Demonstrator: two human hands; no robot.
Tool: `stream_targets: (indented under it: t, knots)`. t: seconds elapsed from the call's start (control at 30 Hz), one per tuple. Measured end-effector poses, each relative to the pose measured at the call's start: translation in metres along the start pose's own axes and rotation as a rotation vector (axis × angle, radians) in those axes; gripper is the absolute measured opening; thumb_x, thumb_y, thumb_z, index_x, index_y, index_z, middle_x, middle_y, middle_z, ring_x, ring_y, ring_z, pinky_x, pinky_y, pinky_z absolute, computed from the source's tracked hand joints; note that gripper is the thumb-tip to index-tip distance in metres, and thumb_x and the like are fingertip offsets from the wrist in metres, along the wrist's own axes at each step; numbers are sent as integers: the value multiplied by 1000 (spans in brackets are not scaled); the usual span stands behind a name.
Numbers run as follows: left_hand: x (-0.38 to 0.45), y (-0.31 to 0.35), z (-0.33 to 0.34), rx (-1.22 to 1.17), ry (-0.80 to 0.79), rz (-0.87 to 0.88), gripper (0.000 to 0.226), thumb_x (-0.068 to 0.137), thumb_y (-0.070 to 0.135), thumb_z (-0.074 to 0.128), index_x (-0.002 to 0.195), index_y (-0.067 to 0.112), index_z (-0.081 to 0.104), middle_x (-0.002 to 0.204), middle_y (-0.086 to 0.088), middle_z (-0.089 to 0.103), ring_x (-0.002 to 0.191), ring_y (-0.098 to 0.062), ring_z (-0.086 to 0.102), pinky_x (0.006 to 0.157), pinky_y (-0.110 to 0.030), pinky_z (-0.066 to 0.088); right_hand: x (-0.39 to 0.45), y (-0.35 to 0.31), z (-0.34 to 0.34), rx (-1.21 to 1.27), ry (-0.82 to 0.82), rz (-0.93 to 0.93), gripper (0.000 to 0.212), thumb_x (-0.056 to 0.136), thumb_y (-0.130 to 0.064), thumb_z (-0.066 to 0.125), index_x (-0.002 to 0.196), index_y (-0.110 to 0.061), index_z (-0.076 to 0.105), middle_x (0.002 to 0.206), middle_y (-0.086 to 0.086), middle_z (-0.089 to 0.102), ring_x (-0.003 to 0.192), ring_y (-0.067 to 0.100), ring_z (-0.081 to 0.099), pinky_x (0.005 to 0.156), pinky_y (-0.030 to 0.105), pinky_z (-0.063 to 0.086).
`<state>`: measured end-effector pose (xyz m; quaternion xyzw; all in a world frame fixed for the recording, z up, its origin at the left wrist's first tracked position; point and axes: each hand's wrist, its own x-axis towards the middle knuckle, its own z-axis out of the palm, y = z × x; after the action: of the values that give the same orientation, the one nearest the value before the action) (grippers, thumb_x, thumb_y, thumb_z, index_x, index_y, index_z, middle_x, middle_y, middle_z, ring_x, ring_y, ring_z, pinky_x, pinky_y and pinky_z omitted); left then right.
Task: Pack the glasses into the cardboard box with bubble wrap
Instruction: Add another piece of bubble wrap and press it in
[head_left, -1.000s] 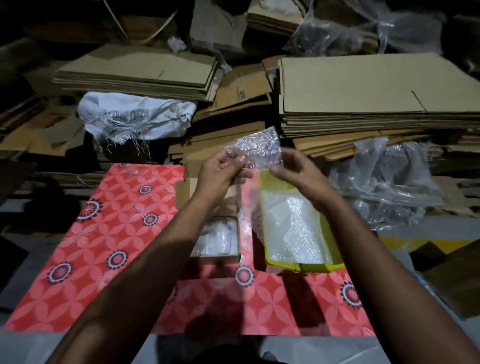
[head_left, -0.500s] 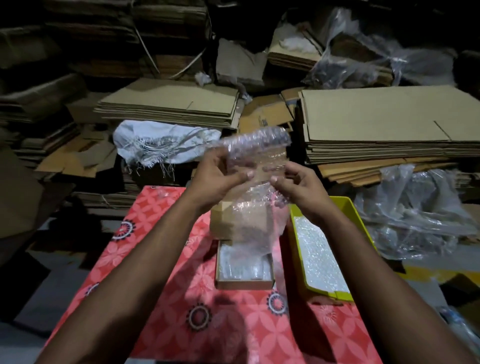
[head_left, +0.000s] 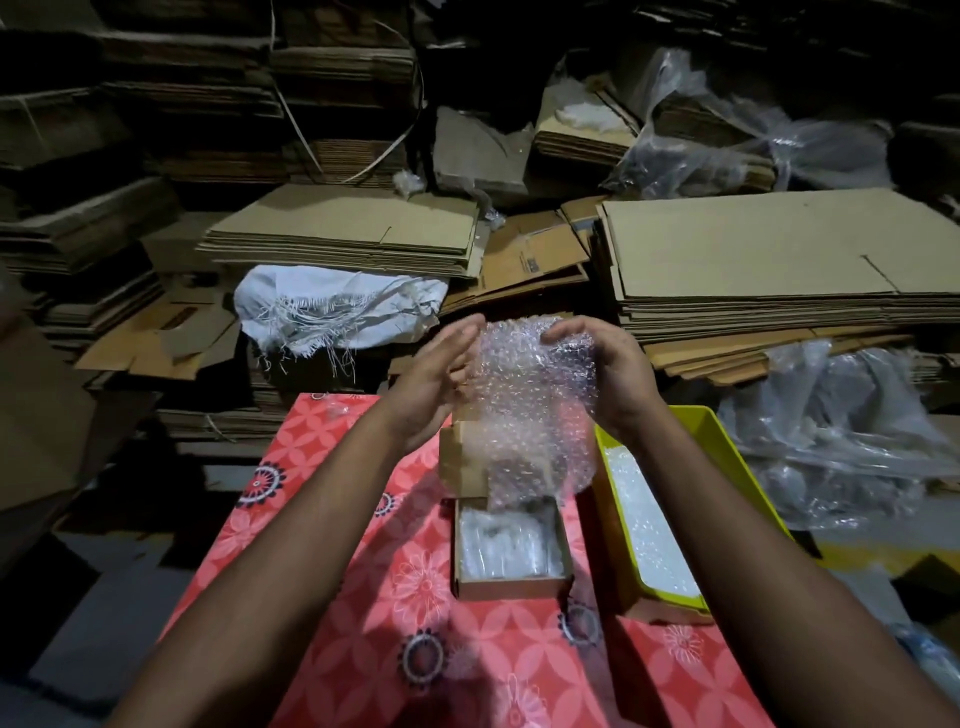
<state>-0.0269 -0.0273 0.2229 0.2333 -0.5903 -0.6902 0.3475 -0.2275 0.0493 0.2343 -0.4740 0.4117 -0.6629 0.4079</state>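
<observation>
A sheet of bubble wrap (head_left: 530, 405) hangs in the air above the small open cardboard box (head_left: 511, 584). My right hand (head_left: 605, 371) grips its top right part with curled fingers. My left hand (head_left: 434, 382) lies flat against its left side, fingers straight. Whether a glass is inside the wrap cannot be made out. The box stands on a red flowered cloth (head_left: 363, 561) and holds clear wrapped items. Its flap (head_left: 462, 457) stands up behind the hanging wrap.
A yellow tray (head_left: 727, 452) with more bubble wrap stands right of the box. Stacks of flat cardboard (head_left: 769, 249) fill the back. A white sack (head_left: 332, 306) lies behind left, and clear plastic bags (head_left: 841, 431) lie at the right.
The wrap has spread out and hangs lower over the box. My left hand has opened flat against it; my right hand has moved to its top. The camera tilted up.
</observation>
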Motion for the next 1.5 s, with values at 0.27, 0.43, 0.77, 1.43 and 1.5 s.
stream_targets:
  t: [0.27, 0.43, 0.77, 1.43, 1.5]
  knots:
    - [5, -6, 19, 181, 29, -41, 56, 84, 52, 67, 116, 6, 66, 89, 4, 69, 81, -17, 60, 76, -30, 47, 11, -12, -10, -328, -50, -70, 17, 90, -6, 70, 107, -8, 74, 100, -1, 75, 97, 11, 68, 86, 33, 53]
    - [12, -5, 34, 114, 105, 21, 20, 94, 17, 65, 113, 9, 65, 98, -2, 77, 92, -15, 72, 84, -32, 57, 10, -11, -14, -332, -25, -160, 48, 86, -10, 76, 130, -26, 62, 121, -2, 68, 113, 16, 64, 93, 38, 56]
    - [19, -20, 39, 193, 228, 123, 21, 93, 21, 70, 114, 18, 68, 108, -6, 75, 100, -26, 71, 87, -41, 59, -8, 8, -38, -413, -163, 54, 24, 92, -11, 71, 70, -17, 65, 60, 6, 52, 56, 18, 44, 53, 26, 34]
    - [-7, -31, 42, 43, 222, -132, 63, 95, 68, 41, 145, 30, 43, 155, 7, 38, 142, -13, 36, 114, -54, 30, -18, 20, -51, -366, -88, -22, 44, 88, 17, 38, 81, -8, 73, 82, -5, 71, 60, 24, 39, 53, 24, 32]
    - [-6, -45, 36, 184, 206, -101, 65, 83, 69, 62, 129, 24, 60, 145, -3, 53, 128, -18, 54, 106, -56, 43, -19, 22, -48, -397, -62, -46, 35, 92, 15, 40, 87, -7, 66, 75, -9, 65, 59, 21, 37, 52, 25, 30]
